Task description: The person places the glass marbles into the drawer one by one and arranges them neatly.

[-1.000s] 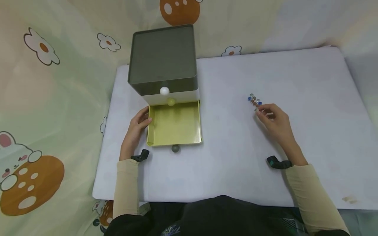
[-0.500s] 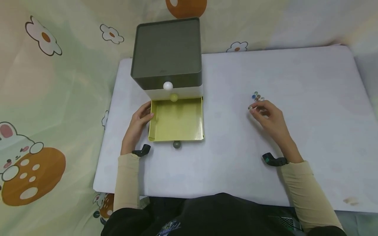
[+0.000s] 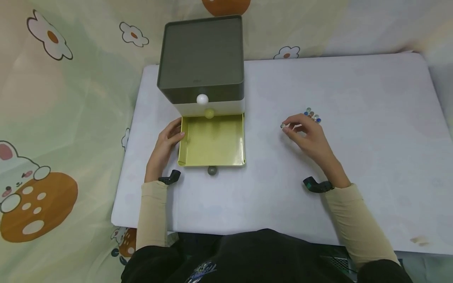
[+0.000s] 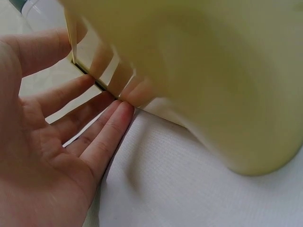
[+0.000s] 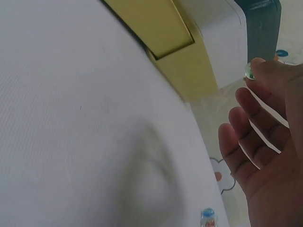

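My right hand [image 3: 307, 137] pinches a small clear glass marble [image 5: 248, 71] with green in it between thumb and forefinger, above the table. Its other fingers are loosely bent. Several blue, brown and clear marbles [image 3: 312, 114] lie in a cluster just behind this hand. On the left, the yellow drawer [image 3: 214, 145] is pulled out of a small drawer cabinet [image 3: 201, 55], its inside bare. My left hand [image 3: 165, 147] rests against the drawer's left side. In the left wrist view its fairly straight fingers [image 4: 106, 137] touch the glossy outer wall, which mirrors them.
The cabinet has a dark green top, with a white layer under it and ball knobs [image 3: 202, 99] in front. A dark round knob [image 3: 212, 170] sits on the drawer front. A white cloth covers the table [image 3: 354, 86]; a patterned curtain [image 3: 88, 98] hangs behind and left.
My right hand has picked a marble from the cluster and carried it left toward the drawer. The left hand stays at the drawer's side. The head view has shifted slightly.
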{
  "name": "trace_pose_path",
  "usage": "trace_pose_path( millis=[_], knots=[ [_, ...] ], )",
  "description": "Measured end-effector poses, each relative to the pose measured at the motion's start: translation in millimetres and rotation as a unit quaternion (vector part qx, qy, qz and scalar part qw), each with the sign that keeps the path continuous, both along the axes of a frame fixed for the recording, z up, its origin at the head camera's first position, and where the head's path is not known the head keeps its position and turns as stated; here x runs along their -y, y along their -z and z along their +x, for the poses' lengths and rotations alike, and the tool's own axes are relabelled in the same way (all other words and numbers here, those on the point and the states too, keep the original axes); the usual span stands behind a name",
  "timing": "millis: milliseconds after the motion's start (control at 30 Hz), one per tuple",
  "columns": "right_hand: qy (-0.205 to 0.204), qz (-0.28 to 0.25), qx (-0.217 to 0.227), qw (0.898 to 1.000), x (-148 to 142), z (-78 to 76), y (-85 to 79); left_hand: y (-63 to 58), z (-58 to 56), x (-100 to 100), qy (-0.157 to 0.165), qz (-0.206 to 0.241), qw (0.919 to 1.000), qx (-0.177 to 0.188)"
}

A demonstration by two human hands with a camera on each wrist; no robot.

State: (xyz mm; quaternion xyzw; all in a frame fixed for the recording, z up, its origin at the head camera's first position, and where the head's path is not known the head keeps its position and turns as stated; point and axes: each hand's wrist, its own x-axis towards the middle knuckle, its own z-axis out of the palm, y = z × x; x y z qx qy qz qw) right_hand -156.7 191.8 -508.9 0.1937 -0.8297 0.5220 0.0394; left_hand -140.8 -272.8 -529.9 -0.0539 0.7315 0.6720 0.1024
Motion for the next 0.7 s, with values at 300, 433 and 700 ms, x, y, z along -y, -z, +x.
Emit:
trace_pose_path(
  millis=[300,433,700],
  knots=[
    [-0.046,-0.005,-0.021,0.999,25,-7.1,-10.8,1.6,-2.8,1,0.001,-0.003,1.0000,-0.005],
    [-0.065,0.004,-0.038,0.997,36,-10.8,-13.1,1.6,-2.7,2,0.004,0.004,0.9999,-0.009],
    [-0.100,0.002,-0.033,0.994,61,-15.4,-19.0,1.8,-0.3,2,0.002,0.001,1.0000,-0.002]
  ],
)
